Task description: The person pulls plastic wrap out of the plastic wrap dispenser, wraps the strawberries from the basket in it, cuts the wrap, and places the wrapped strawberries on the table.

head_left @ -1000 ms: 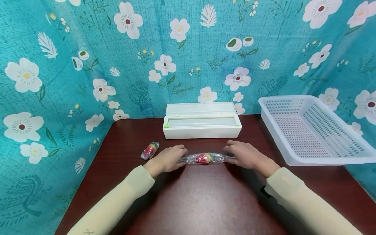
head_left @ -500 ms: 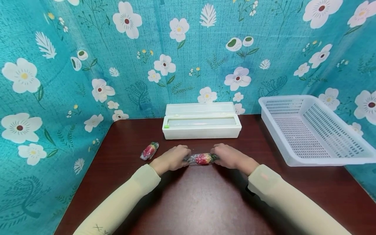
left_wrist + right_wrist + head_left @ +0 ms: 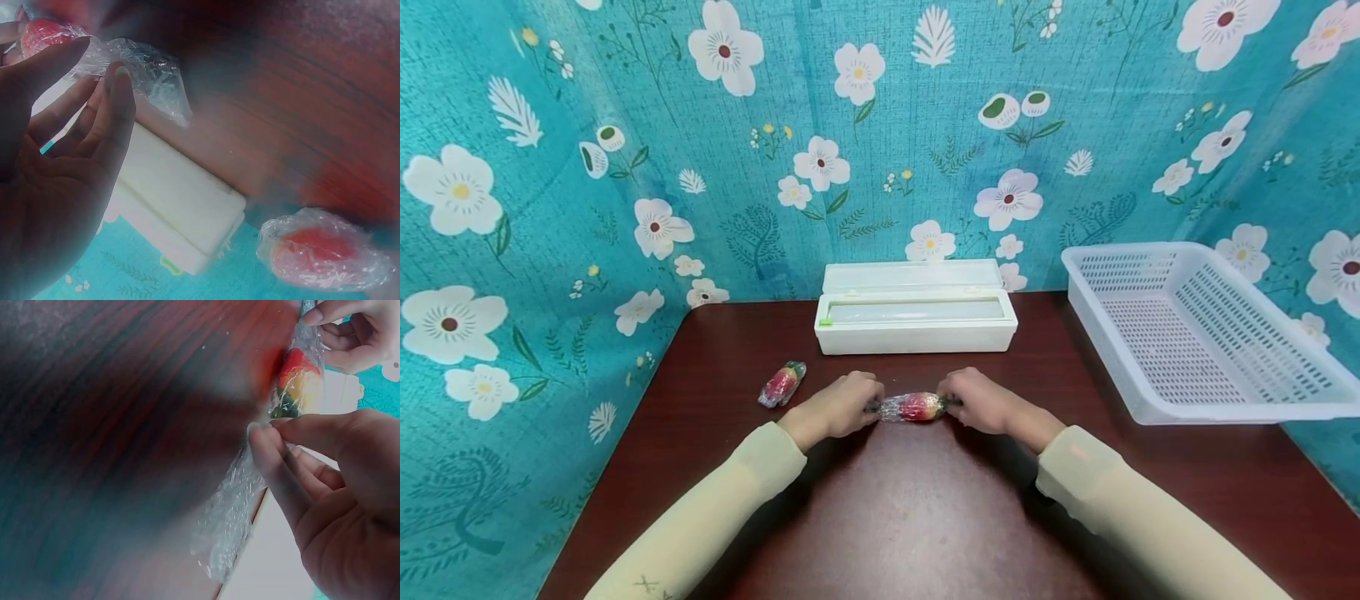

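Observation:
A red and yellow strawberry-like fruit (image 3: pixel 919 407) with a green top lies wrapped in clear cling film (image 3: pixel 226 519), between the two hands. My left hand (image 3: pixel 848 403) pinches the twisted film at the fruit's red end; a loose film tail (image 3: pixel 159 78) sticks out past the fingertips in the left wrist view. At the green end, the thumb and forefinger of my right hand (image 3: pixel 985 402) pinch the film close to the fruit. Crumpled film trails beyond them in the right wrist view. A second wrapped fruit (image 3: pixel 782 384) rests on the table left of the left hand.
A long white cling film dispenser (image 3: pixel 917 337) with its lid raised stands behind the hands. To the right sits a white perforated plastic basket (image 3: pixel 1101 354). The dark brown table (image 3: pixel 917 525) meets a blue flowered cloth (image 3: pixel 760 167) at its back and sides.
My right hand has moved left toward the fruit, gathering the film from its far end to right beside the green top. The left hand has shifted slightly right.

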The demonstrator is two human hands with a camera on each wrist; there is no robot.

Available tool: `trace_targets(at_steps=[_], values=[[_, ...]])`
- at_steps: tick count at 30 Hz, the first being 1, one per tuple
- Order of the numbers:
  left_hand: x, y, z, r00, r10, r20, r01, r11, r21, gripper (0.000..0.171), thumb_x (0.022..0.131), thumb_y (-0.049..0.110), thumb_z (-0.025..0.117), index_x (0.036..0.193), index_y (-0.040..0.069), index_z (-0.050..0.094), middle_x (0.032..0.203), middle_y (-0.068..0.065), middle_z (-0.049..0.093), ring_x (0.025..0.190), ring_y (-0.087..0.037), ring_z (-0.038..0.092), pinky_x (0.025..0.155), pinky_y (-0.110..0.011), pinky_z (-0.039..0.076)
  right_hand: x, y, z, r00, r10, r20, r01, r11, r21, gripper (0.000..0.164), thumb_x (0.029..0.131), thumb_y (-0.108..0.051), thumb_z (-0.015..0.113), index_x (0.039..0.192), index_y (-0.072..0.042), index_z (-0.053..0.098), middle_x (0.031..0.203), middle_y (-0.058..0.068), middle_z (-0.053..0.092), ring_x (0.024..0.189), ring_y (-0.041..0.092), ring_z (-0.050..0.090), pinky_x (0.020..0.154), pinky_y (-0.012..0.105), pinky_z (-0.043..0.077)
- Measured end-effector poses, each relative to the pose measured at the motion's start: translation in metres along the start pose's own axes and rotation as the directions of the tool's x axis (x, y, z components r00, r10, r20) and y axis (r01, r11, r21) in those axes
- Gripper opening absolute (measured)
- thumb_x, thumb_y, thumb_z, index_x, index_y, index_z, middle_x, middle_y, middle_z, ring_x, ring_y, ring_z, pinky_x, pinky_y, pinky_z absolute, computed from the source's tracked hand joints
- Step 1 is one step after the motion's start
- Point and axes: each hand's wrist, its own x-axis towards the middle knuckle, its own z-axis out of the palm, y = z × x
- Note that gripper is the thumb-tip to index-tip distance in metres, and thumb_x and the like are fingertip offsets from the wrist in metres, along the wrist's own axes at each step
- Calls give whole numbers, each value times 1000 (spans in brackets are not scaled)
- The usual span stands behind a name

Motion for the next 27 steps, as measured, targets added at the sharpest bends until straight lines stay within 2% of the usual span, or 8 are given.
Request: trace_targets(at_steps=[5,12,16,20,24,27], values=[[-5,0,-5,999,19,-45,-21,998,-55,14,95,9,77,105,1,73,103,-13,70,94,-23,69,81,-37,59,-4,-2,-4,998,48,-39,-42,989,138,16,91,11,68,95,-3,74,82,4,69,59,0,61,60,21,54],[-15,-1,-17,993,33,-111,-49,988,-145,16,93,11,79,105,2,72,103,-12,72,94,-22,72,84,-37,61,-11,-13,-17,991,106,-83,-81,962,259,17,94,8,67,107,1,74,90,10,72,63,4,66,59,22,57],[-18,1,-20,993,29,-114,-50,980,-191,19,92,12,80,107,3,71,103,-11,72,92,-20,72,84,-35,61,-16,-20,-26,987,129,-98,-87,932,352,17,96,6,65,110,0,74,92,13,73,66,7,68,63,26,59],[-17,7,-19,996,16,-85,-35,975,-218,27,91,19,83,110,5,71,102,-7,71,89,-18,70,82,-31,59,-20,-26,-32,985,142,-94,-90,904,419,17,96,6,65,110,-1,74,92,17,74,69,11,70,65,29,61],[-15,15,-17,995,8,-96,-29,976,-218,34,88,25,86,111,4,71,99,-7,71,86,-20,68,77,-28,57,-20,-33,-35,986,139,-95,-82,890,449,17,96,5,66,108,-2,75,91,16,75,70,14,72,67,31,62],[-15,18,-15,992,7,-124,-35,973,-227,31,89,22,85,109,4,72,97,-8,72,84,-17,68,76,-26,57,-20,-39,-35,986,136,-93,-78,885,459,17,96,4,67,108,-5,75,91,11,75,71,16,73,69,31,62]])
